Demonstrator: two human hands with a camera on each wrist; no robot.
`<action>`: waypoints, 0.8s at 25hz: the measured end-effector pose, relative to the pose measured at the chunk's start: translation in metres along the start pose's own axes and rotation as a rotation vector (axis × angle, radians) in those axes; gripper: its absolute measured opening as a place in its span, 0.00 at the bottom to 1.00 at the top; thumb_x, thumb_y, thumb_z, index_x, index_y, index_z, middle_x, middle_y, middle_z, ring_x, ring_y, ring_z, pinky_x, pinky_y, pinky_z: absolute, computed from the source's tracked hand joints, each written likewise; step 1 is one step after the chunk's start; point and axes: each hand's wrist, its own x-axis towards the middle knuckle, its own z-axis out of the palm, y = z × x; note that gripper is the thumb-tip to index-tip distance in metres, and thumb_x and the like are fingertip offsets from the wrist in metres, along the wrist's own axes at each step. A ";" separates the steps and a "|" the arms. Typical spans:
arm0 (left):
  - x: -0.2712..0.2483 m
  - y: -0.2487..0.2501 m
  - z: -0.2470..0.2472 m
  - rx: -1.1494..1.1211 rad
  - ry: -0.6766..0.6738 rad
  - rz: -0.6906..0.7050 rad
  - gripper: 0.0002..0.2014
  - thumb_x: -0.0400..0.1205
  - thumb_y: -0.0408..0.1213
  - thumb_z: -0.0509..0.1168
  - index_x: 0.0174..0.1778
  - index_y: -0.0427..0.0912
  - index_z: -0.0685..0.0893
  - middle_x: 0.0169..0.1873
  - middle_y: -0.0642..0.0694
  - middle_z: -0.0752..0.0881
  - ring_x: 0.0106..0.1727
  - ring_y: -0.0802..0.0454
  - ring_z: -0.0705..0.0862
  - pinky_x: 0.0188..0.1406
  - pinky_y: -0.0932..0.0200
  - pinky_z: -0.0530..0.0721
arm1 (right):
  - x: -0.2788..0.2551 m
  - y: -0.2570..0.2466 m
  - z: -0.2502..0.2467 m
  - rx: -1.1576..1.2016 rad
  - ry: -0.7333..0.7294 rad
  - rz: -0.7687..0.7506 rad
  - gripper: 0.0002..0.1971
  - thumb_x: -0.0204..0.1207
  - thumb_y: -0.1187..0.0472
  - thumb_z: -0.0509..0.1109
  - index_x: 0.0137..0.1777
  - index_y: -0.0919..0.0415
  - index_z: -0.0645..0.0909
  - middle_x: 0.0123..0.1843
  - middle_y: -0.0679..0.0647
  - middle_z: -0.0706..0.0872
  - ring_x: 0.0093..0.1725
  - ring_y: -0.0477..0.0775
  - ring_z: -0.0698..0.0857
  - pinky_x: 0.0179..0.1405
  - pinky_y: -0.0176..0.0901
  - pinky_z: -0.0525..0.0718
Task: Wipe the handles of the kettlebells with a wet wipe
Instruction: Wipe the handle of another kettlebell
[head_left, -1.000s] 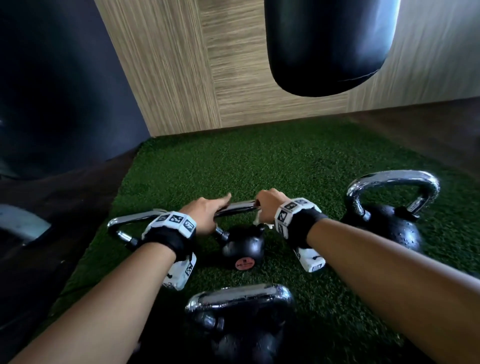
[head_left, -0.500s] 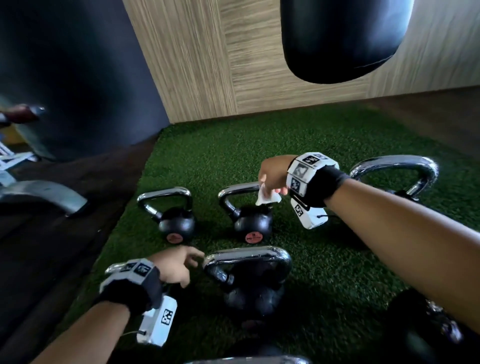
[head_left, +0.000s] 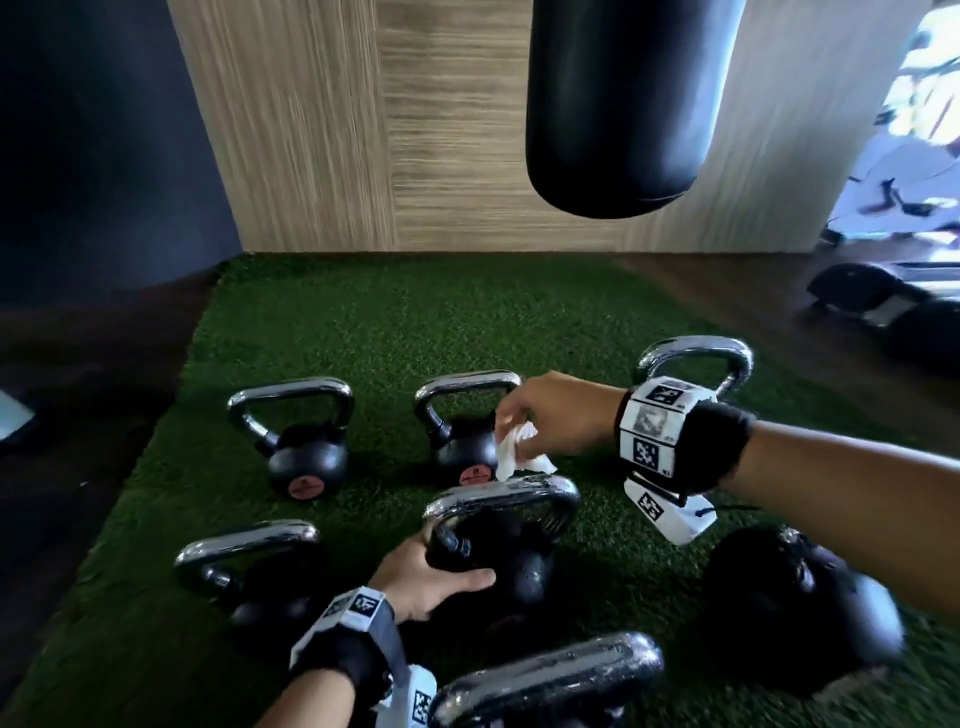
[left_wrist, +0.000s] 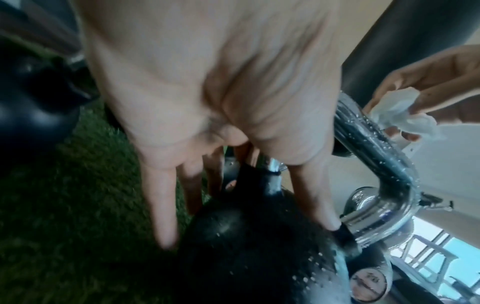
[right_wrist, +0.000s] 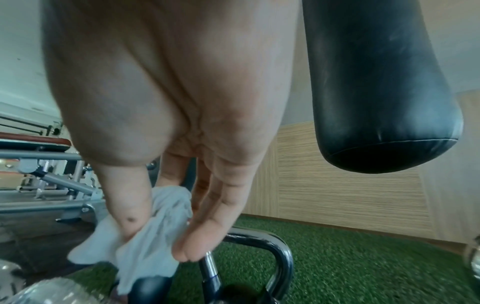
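Several black kettlebells with chrome handles stand on green turf (head_left: 363, 322). My left hand (head_left: 441, 571) grips the middle kettlebell (head_left: 524, 566) at the left foot of its handle, thumb in front and fingers behind. Its wet chrome handle (head_left: 509, 493) (left_wrist: 363, 131) is beaded with drops. My right hand (head_left: 519, 415) pinches a crumpled white wipe (head_left: 517, 449) (left_wrist: 400, 111) (right_wrist: 145, 232) between thumb and fingers. The wipe hangs just above the handle's top bar, at its touching point or a hair off it.
Two small kettlebells (head_left: 306, 447) (head_left: 462, 447) stand behind, a large one (head_left: 696, 364) at back right. Others sit at front left (head_left: 249, 577), nearest me (head_left: 550, 680), and on the right (head_left: 800, 608). A black punching bag (head_left: 618, 104) hangs overhead. Dumbbells (head_left: 883, 306) lie far right.
My right hand left the small back kettlebell's handle and brought the wipe to the nearer middle kettlebell. My left hand moved right and took hold of that kettlebell.
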 end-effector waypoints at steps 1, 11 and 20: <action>0.003 -0.001 0.003 -0.016 0.015 0.021 0.42 0.53 0.70 0.81 0.62 0.62 0.81 0.62 0.54 0.85 0.63 0.51 0.85 0.63 0.55 0.86 | -0.002 -0.003 0.004 0.016 0.021 0.022 0.14 0.72 0.59 0.79 0.57 0.52 0.87 0.52 0.46 0.90 0.41 0.35 0.81 0.45 0.38 0.78; 0.016 -0.003 0.030 -0.231 0.103 0.029 0.58 0.54 0.71 0.80 0.80 0.50 0.73 0.73 0.50 0.81 0.75 0.47 0.79 0.74 0.55 0.77 | -0.006 -0.047 0.009 -0.052 0.181 0.205 0.11 0.67 0.65 0.79 0.50 0.54 0.90 0.42 0.43 0.86 0.38 0.34 0.79 0.36 0.24 0.71; 0.027 -0.007 0.024 -0.101 0.089 0.053 0.34 0.54 0.76 0.77 0.53 0.65 0.81 0.49 0.62 0.82 0.66 0.47 0.85 0.59 0.60 0.82 | -0.042 -0.024 0.027 -0.066 0.326 0.130 0.10 0.68 0.65 0.79 0.45 0.50 0.92 0.39 0.38 0.81 0.38 0.30 0.76 0.41 0.26 0.70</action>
